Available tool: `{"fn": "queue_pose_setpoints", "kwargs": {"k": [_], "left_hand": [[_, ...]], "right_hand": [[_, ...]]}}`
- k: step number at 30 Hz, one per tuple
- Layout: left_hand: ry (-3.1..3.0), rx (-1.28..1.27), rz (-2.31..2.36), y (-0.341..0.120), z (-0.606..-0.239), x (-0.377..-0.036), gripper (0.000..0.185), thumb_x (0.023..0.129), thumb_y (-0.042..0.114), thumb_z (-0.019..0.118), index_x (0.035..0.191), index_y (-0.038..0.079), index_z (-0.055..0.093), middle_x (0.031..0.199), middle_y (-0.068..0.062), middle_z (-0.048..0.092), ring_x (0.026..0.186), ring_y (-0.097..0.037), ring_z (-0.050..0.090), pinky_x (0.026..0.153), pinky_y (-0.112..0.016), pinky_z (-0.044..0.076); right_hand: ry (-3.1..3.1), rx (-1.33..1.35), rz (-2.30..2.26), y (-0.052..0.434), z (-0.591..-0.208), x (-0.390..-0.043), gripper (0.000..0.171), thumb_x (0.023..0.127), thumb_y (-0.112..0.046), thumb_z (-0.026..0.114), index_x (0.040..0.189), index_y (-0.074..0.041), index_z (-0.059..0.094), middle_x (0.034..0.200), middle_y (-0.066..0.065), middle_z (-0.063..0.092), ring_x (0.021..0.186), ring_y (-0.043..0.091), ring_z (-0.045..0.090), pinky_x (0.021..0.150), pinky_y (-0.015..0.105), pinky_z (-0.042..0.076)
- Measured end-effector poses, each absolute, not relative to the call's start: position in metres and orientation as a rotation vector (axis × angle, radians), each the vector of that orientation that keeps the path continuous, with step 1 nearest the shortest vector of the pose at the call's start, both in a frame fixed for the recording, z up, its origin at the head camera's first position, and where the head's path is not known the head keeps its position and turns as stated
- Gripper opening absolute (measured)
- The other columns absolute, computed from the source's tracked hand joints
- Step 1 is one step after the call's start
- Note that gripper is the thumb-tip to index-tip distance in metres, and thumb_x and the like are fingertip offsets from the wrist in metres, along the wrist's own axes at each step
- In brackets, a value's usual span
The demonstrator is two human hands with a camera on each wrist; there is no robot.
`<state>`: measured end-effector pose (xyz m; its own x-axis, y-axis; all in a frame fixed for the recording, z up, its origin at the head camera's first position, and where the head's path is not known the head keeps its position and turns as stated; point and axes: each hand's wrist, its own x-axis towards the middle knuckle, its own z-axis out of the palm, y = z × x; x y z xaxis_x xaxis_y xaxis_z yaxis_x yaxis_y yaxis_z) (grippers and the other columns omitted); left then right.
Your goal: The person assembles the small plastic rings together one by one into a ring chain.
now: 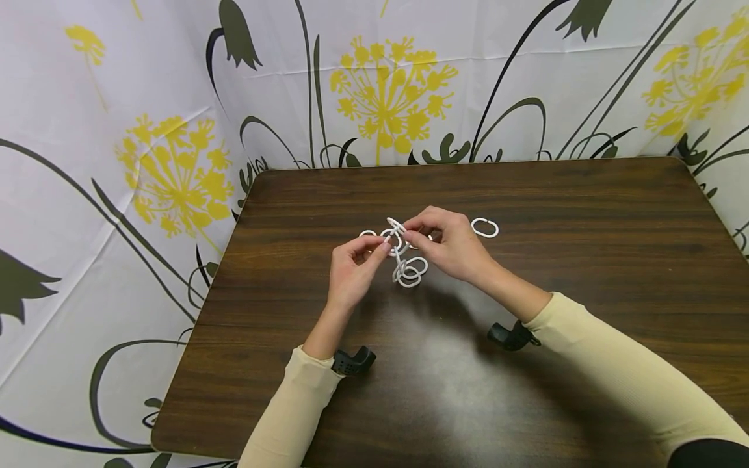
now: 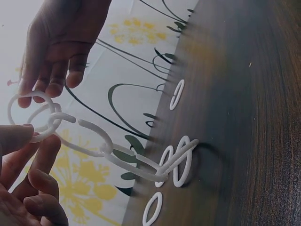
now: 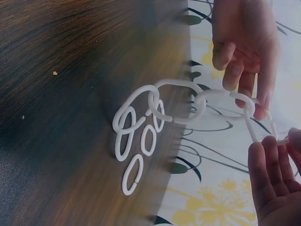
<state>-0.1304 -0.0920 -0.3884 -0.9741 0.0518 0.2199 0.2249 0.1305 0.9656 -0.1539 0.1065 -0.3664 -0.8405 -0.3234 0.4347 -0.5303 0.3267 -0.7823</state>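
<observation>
A chain of white plastic C-shaped links (image 2: 131,168) hangs from the two raised hands, its lower end down near the tabletop. My left hand (image 1: 351,273) pinches a link at the chain's upper end between thumb and index finger. Just across from it, my right hand (image 1: 453,244) holds another white link (image 1: 396,225) with thumb and fingertips. The two held links overlap in the head view. Fingers partly cover both.
Several loose white links lie on the dark wood table, one link (image 1: 497,227) right of my right hand and another link (image 1: 367,232) beyond my left. A floral curtain (image 1: 281,97) stands behind the table (image 1: 585,227). Black wrist cameras (image 1: 354,361) sit under both forearms.
</observation>
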Motion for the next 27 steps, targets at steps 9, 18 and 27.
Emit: {"fn": "queue_pose_setpoints", "kwargs": {"k": [9, 18, 27], "left_hand": [[-2.304, -0.272, -1.919, -0.098, -0.405, -0.137, 0.017, 0.090, 0.007, 0.073, 0.101, -0.006, 0.074, 0.086, -0.017, 0.071, 0.061, -0.008, 0.053, 0.057, -0.021, 0.039], [-2.391, -0.260, -1.893, -0.094, -0.372, -0.121, 0.017, 0.089, -0.001, 0.070, 0.102, -0.012, 0.071, 0.090, -0.020, 0.069, 0.065, -0.017, 0.051, 0.059, -0.021, 0.040], [-2.337, -0.293, -1.890, -0.089, -0.365, -0.123, 0.021, 0.093, 0.002, 0.067, 0.108, -0.011, 0.070, 0.093, -0.019, 0.070, 0.072, -0.014, 0.054, 0.064, -0.022, 0.040]], "right_hand": [[-2.373, 0.593, 1.809, 0.110, -0.364, -0.156, 0.013, 0.094, -0.007, 0.068, 0.104, 0.001, 0.071, 0.090, 0.017, 0.070, 0.068, 0.013, 0.068, 0.062, 0.033, 0.059], [-2.397, 0.545, 1.925, 0.109, -0.365, -0.157, 0.012, 0.094, -0.007, 0.066, 0.102, 0.002, 0.069, 0.090, 0.020, 0.070, 0.074, 0.020, 0.070, 0.064, 0.030, 0.059], [-2.409, 0.552, 1.989, 0.105, -0.363, -0.154, 0.009, 0.093, -0.004, 0.067, 0.100, 0.003, 0.069, 0.080, 0.017, 0.068, 0.070, 0.018, 0.068, 0.065, 0.033, 0.059]]}}
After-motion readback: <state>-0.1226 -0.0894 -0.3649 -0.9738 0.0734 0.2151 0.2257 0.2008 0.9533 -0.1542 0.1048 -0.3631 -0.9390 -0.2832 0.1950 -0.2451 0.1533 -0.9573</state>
